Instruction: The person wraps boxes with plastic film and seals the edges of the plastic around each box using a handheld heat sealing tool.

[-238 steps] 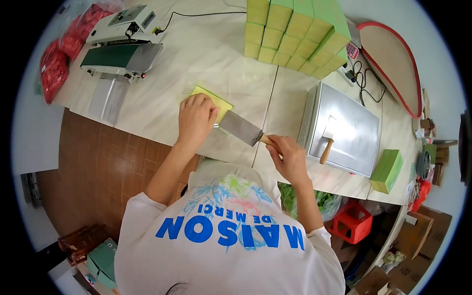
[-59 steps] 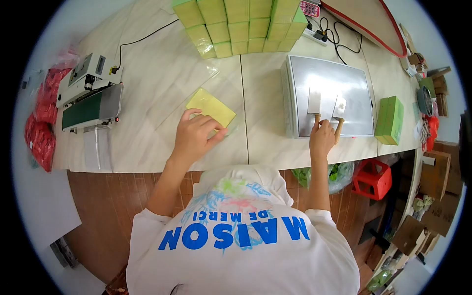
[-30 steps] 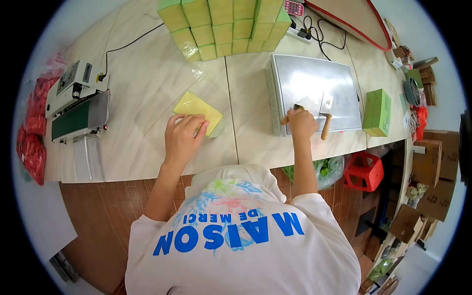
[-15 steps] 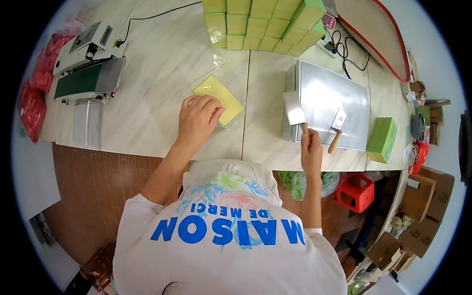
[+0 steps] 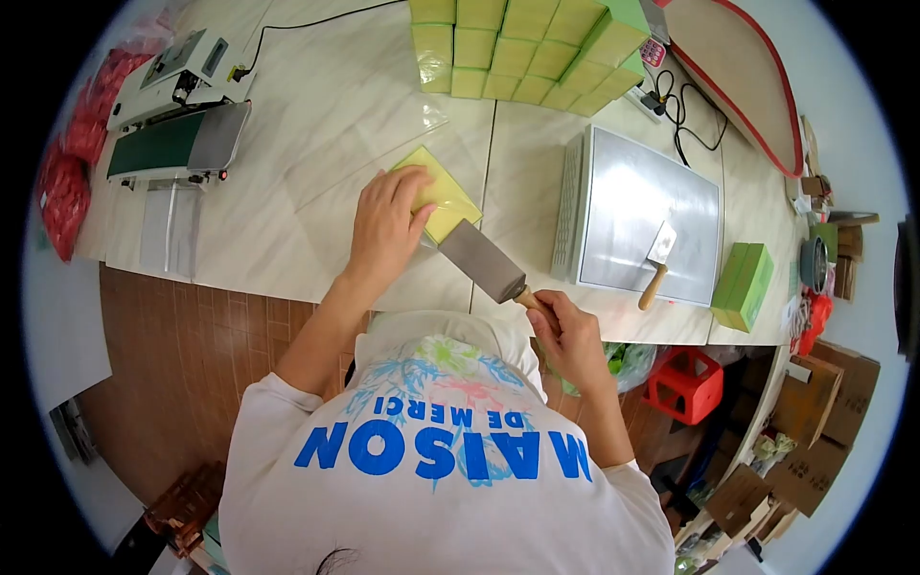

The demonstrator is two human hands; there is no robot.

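Note:
A yellow-green box wrapped in clear film lies on the marbled table. My left hand rests on its left side, fingers curved over the top and thumb near the front edge. In my right hand is a wide-bladed scraper, gripped by its wooden handle. The flat blade points up and left, its end at the box's lower right edge. A second scraper lies on the metal-topped hot plate to the right, its handle over the front edge.
Stacked green boxes stand at the back. A sealing machine is at the left. Green boxes sit right of the hot plate, and black cables run behind it. A red stool is below the table.
My right hand has swung the scraper from the hot plate's left edge down and left to the box's edge. My left hand stays on the box.

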